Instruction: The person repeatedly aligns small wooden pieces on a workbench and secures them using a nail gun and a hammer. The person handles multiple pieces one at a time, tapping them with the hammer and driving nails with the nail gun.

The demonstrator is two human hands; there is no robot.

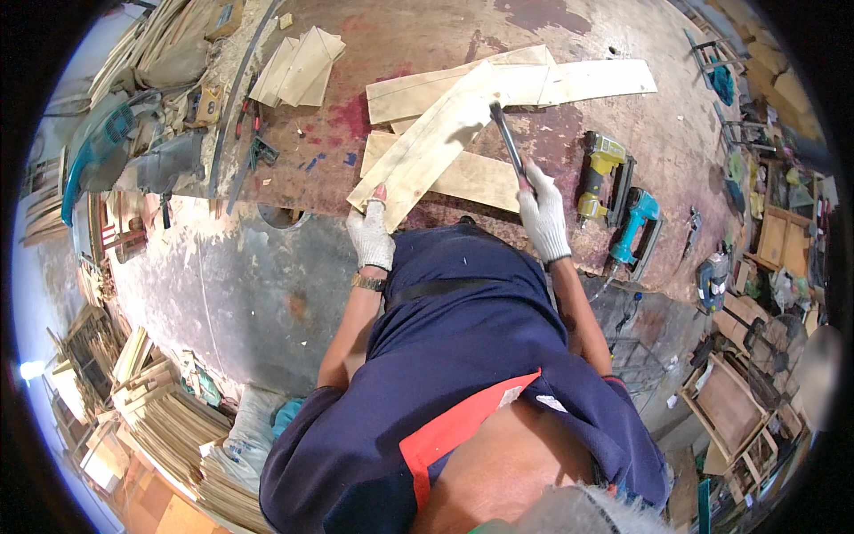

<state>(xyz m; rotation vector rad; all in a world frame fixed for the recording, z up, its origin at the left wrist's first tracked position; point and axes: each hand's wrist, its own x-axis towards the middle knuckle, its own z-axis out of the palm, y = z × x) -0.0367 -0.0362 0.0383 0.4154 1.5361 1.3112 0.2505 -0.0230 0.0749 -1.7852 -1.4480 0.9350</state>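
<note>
My left hand (371,238), in a white knit glove with bare fingertips, grips the near end of a pale wooden board (422,147). This board lies slantwise over other boards, with a long board (596,83) reaching out to the right from its far end and another board (480,178) beneath it. My right hand (543,216), gloved too, is closed around the handle of a hammer (507,133). The hammer's head rests at or just above the boards near the slanted one's far end; whether it touches I cannot tell.
Right of my right hand lie a yellow-and-black nail gun (600,178) and a teal nail gun (635,227). Short wood pieces (300,67) are piled at the far left of the stained workbench (356,27). A teal power saw (98,151) stands left; stacked wood strips (173,427) fill the lower left.
</note>
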